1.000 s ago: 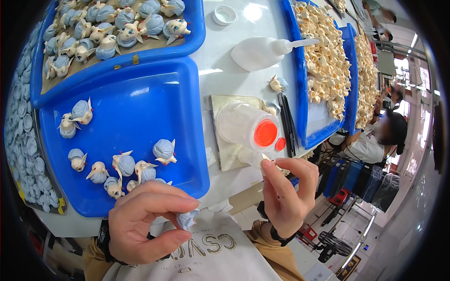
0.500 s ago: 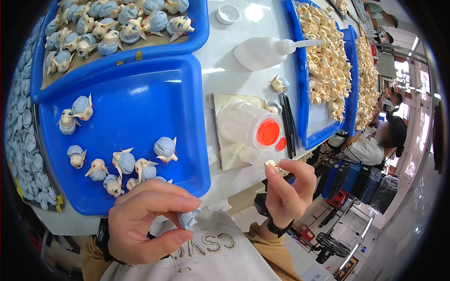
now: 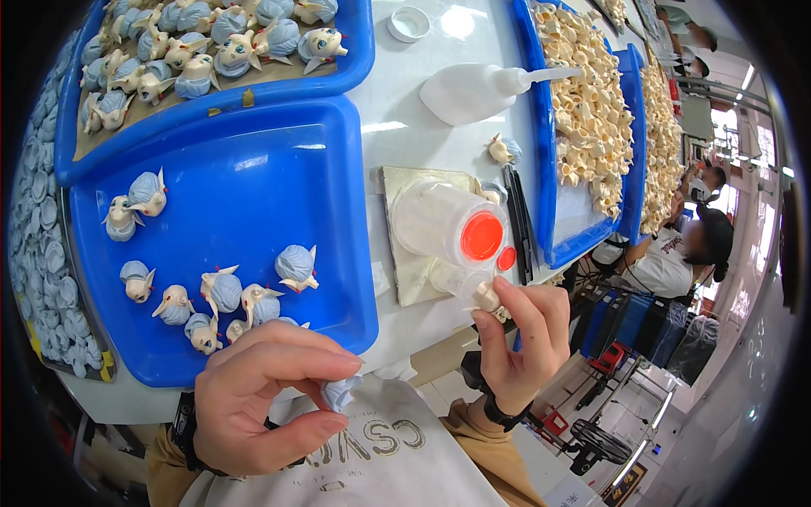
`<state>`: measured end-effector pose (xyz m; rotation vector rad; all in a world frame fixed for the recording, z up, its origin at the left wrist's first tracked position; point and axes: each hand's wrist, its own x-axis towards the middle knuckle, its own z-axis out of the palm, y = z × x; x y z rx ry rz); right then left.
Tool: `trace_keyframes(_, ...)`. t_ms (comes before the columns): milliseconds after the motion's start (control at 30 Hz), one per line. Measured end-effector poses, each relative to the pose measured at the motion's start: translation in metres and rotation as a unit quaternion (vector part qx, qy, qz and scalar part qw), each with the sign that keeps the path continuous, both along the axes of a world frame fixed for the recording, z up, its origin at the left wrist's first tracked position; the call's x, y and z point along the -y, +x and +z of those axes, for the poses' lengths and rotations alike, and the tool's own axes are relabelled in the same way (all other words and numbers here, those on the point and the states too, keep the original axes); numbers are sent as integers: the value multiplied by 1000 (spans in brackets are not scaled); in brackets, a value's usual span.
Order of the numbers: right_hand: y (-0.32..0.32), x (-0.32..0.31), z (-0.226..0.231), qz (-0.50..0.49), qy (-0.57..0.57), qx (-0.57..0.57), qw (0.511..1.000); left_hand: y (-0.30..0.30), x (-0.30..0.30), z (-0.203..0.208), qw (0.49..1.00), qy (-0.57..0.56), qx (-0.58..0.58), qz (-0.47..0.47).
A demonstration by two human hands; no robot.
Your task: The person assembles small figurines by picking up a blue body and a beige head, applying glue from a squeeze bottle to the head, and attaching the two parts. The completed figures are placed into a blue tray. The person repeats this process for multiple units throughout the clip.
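Low in the view, my left hand (image 3: pixel 262 397) pinches a light-blue doll hair piece (image 3: pixel 340 394) between thumb and fingers. To its right, my right hand (image 3: pixel 530 342) grips a small cream doll head piece (image 3: pixel 486 296) by thumb and forefinger. That piece is beside the mouth of a small clear jar (image 3: pixel 452 277). A larger translucent jar (image 3: pixel 427 221) with a bright red round surface (image 3: pixel 482 236) stands just behind. Beyond my left hand, several doll heads with blue hair (image 3: pixel 224 290) lie in a blue tray (image 3: pixel 338 253).
Another blue tray (image 3: pixel 346 76) at the far left holds more finished heads. Blue hair pieces (image 3: pixel 51 253) fill a container at the left edge. Cream parts (image 3: pixel 587 110) heap in a tray at right. A white squeeze bottle (image 3: pixel 469 95) and black tweezers (image 3: pixel 519 224) lie between.
My right hand has turned a little, so more of the cream head piece shows beside the small jar. My left hand keeps its hold on the hair piece, nearly still.
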<state>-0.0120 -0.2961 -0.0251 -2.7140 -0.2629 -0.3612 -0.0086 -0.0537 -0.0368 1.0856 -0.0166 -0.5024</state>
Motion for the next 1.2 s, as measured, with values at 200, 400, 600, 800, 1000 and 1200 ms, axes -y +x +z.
trace_keyframes(200,3,-2,1,-16,-12,-17,1000,0,-1,0,1000,2,-1,-2)
trace_keyframes(400,3,-2,1,-27,-22,-22,999,1,-1,0,1000,-2,-2,0)
trace_keyframes(600,6,-3,1,-47,-16,-33,998,1,-1,-1,1000,-2,3,-2)
trace_keyframes(800,10,-3,2,-83,57,-81,992,1,0,0,1000,-10,-5,3)
trace_keyframes(1000,12,-5,0,-114,114,-112,980,1,0,0,1000,-5,-4,4)
trace_keyframes(1200,12,-6,-4,-149,167,-126,966,0,-1,0,1000,-11,-8,0)
